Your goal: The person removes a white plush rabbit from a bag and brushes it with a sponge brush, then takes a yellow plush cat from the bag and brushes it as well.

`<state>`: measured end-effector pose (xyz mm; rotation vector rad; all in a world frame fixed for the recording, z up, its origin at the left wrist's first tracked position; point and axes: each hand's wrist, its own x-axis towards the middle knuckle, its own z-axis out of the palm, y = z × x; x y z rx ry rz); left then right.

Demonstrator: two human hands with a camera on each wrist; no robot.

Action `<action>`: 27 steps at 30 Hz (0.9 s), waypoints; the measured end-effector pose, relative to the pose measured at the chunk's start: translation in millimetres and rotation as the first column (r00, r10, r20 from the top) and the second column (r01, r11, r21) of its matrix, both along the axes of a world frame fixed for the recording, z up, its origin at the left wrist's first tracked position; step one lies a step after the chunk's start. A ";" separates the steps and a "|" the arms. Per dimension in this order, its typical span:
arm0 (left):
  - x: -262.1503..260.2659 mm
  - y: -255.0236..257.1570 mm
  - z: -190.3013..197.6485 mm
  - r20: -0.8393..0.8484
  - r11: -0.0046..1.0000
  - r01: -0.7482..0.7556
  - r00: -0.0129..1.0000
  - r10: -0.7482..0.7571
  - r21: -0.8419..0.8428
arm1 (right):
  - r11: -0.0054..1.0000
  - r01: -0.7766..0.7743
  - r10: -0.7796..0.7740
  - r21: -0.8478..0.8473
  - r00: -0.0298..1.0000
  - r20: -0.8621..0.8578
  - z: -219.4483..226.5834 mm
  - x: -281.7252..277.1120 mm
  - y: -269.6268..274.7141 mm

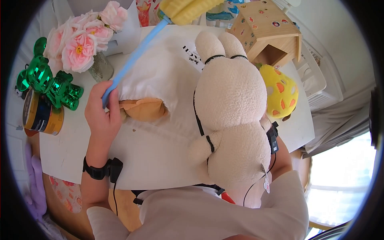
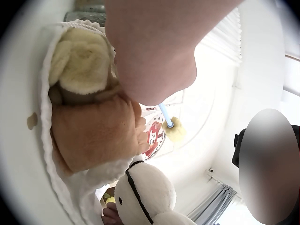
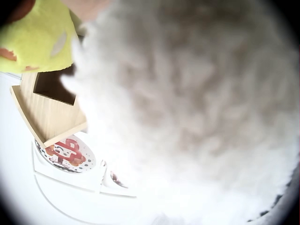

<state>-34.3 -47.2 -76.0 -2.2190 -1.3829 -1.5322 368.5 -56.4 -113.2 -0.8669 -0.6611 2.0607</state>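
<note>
My left hand (image 1: 103, 110) grips the blue handle (image 1: 138, 60) of a duster, whose fluffy yellow head (image 1: 188, 11) points away at the top of the head view. Below that handle a white cloth bag (image 1: 148, 76) lies with its mouth towards me; a tan plush (image 2: 96, 133) and a cream plush (image 2: 84, 61) show inside it. A big cream plush rabbit (image 1: 232, 96) with black straps has its back to me. Behind it, mostly hidden, my right hand (image 2: 111, 214) holds it up by its side.
Pink flowers (image 1: 80, 46) in a glass vase, a shiny green figure (image 1: 52, 80) and a round tin (image 1: 42, 114) stand at the left. At the right are a yellow plush (image 1: 281, 92) and a wooden house (image 1: 266, 30) with stickers. The white table (image 1: 156, 168) has a rounded edge.
</note>
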 end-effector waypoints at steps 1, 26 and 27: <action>-0.8 2.0 0.1 -0.003 1.000 0.017 1.000 -0.016 0.022 | 1.000 -0.005 0.005 -0.001 1.000 -0.004 -1.0 -0.8 0.7; 11.1 -3.5 26.2 0.009 0.987 0.112 0.994 -0.111 -0.115 | 0.997 -0.044 0.045 0.056 0.999 -0.022 3.2 -12.6 -12.3; 17.1 -2.5 31.6 0.035 0.984 0.132 0.991 -0.129 -0.118 | 0.995 -0.061 0.066 0.082 0.996 -0.055 2.5 -12.9 -12.5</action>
